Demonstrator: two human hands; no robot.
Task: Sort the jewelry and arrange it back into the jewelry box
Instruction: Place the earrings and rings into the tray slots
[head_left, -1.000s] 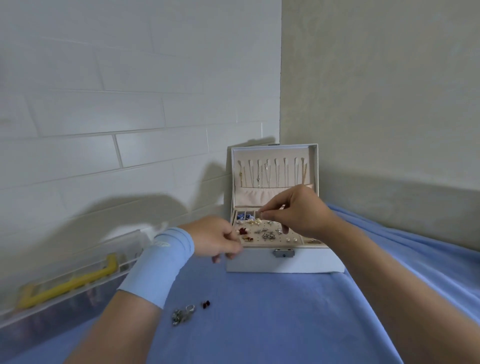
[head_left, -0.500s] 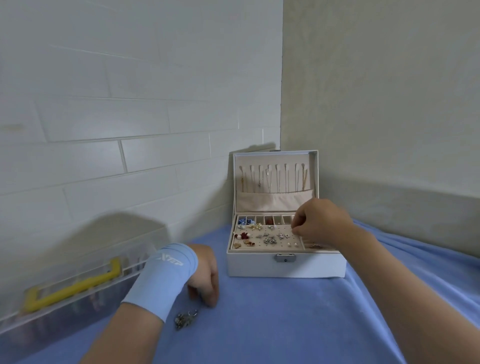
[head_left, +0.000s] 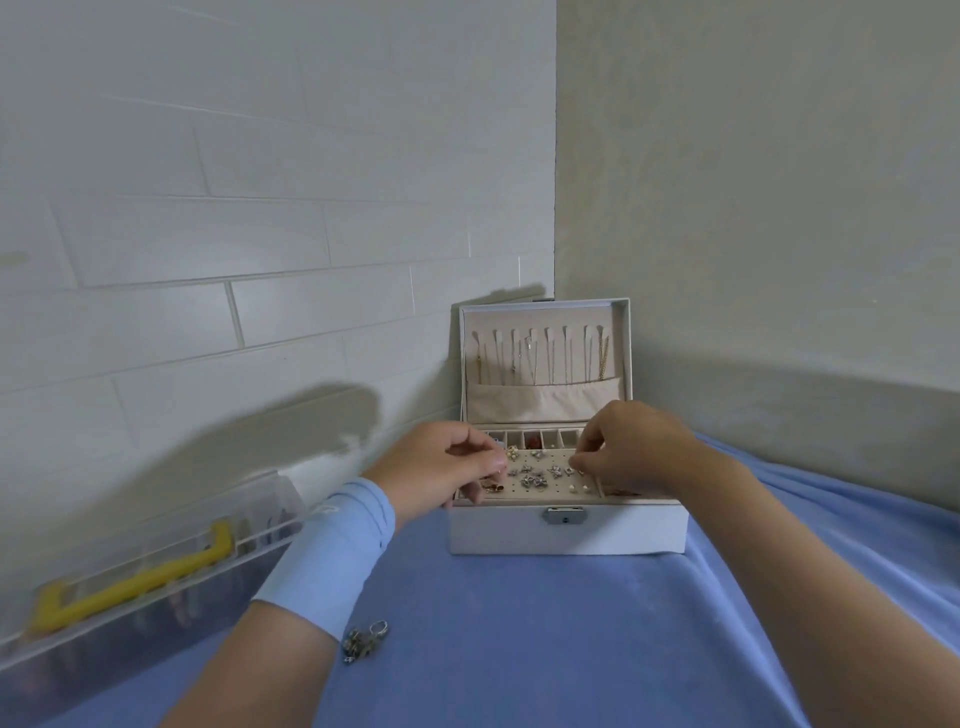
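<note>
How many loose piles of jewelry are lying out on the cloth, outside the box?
1. A small silver cluster lies on the blue cloth beside the left forearm's sleeve, in front of the jewelry box and apart from it. The arms may hide more.
</note>
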